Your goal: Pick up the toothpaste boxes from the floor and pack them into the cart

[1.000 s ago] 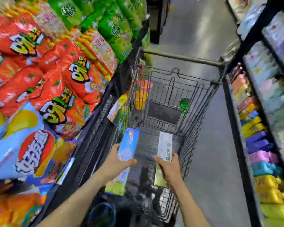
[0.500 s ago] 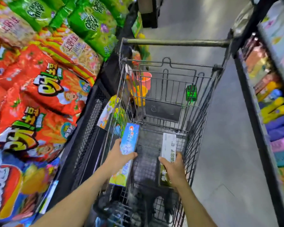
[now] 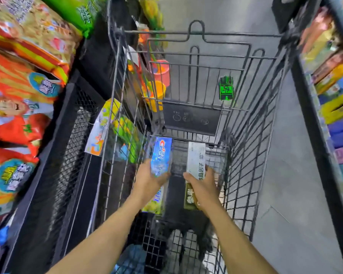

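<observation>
A grey wire shopping cart [image 3: 244,147] fills the middle of the view, seen from above. My left hand [image 3: 150,179] grips a blue toothpaste box [image 3: 160,155] low inside the cart, along its left side. My right hand [image 3: 203,185] grips a white and olive-green toothpaste box [image 3: 195,158] beside it, towards the right side. Both boxes lie lengthwise, close to the wire bottom; I cannot tell whether they touch it. Their near ends are hidden behind my hands and wrists.
A black mesh rack [image 3: 67,155] with red and green snack bags [image 3: 18,107] stands tight on the left. A black shelf [image 3: 313,123] of coloured packs runs along the right. Orange plastic cups [image 3: 156,84] hang beyond the cart's left side. Grey floor [image 3: 289,194] lies between cart and shelf.
Both hands have carried their boxes deeper into the cart and a little forward. The camera has tipped down and closer, so the cart handle has left the top of the view.
</observation>
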